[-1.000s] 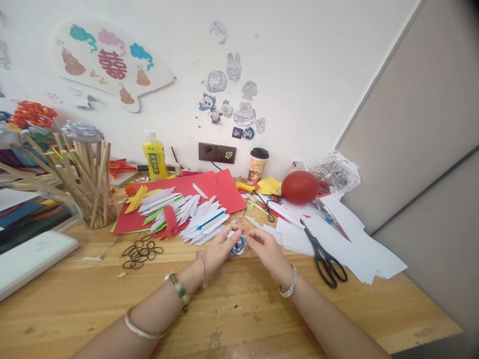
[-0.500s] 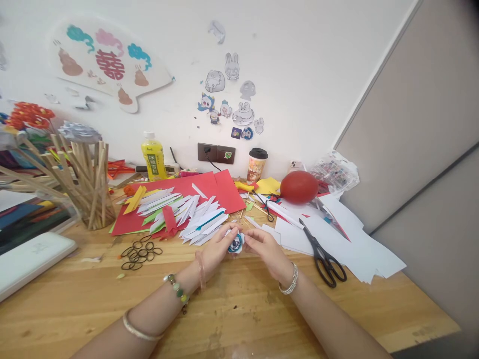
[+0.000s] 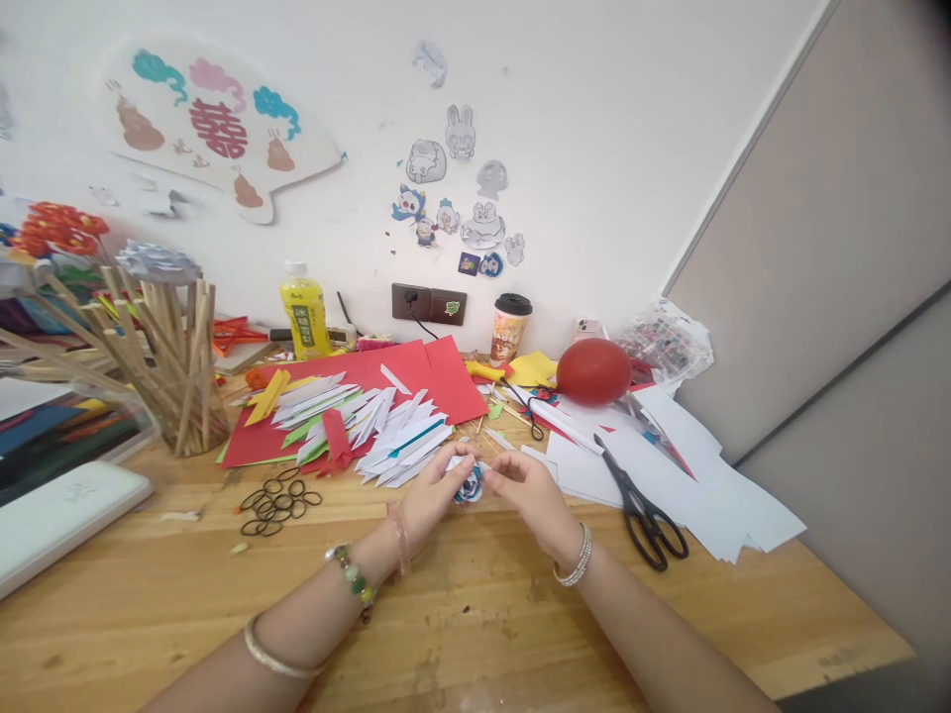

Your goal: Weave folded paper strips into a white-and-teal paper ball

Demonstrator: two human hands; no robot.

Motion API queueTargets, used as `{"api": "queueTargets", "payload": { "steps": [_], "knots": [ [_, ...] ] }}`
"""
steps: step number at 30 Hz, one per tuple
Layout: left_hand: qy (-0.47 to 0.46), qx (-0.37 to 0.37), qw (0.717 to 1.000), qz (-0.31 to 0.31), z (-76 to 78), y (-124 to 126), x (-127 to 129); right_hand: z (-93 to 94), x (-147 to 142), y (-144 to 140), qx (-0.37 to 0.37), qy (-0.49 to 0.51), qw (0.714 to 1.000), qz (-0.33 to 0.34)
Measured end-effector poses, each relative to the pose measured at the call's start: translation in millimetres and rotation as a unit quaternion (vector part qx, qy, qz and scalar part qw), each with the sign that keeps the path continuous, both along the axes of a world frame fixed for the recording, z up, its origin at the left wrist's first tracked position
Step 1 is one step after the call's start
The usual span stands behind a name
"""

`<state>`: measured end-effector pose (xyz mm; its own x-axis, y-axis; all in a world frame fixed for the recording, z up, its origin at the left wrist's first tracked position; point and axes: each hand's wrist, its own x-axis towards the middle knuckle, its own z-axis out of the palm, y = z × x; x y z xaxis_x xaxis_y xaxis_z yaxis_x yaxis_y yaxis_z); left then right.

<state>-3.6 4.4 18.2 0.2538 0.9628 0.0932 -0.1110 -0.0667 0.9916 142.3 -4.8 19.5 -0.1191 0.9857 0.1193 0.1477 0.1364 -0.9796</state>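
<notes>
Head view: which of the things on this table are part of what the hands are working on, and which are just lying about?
In hand:
- left hand and right hand, both pinching the small blue-and-white paper flower
- folded white paper pieces, lying just behind the hands

Lying about:
- scissors
- black rubber bands
- red balloon
- yellow bottle
- coffee cup
- wooden sticks

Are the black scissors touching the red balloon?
Apart. The head view shows the scissors lying on white paper, with papers between them and the red balloon.
</notes>
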Motion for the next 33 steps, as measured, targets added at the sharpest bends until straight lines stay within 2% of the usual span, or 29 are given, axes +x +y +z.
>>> {"api": "queueTargets", "payload": {
  "steps": [12,22,25,29,33],
  "knots": [
    [0.058,0.022,0.998,-0.01,-7.2,4,-3,2.2,-1,-2,0.035,-0.083,0.995,-0.043],
    [0.083,0.058,0.995,-0.015,-8.6,6,-3,3.0,-6,-6,0.036,-0.096,0.993,-0.057],
    [0.09,0.063,0.994,-0.009,-8.2,6,-3,2.3,-7,-7,0.094,-0.168,0.978,-0.083],
    [0.087,0.07,0.994,-0.004,-9.0,6,-3,4.0,-8,-11,0.192,-0.278,0.931,-0.137],
    [0.088,0.074,0.993,-0.007,-9.7,7,-3,2.5,-8,-10,0.15,-0.247,0.948,-0.134]
  ]
}}
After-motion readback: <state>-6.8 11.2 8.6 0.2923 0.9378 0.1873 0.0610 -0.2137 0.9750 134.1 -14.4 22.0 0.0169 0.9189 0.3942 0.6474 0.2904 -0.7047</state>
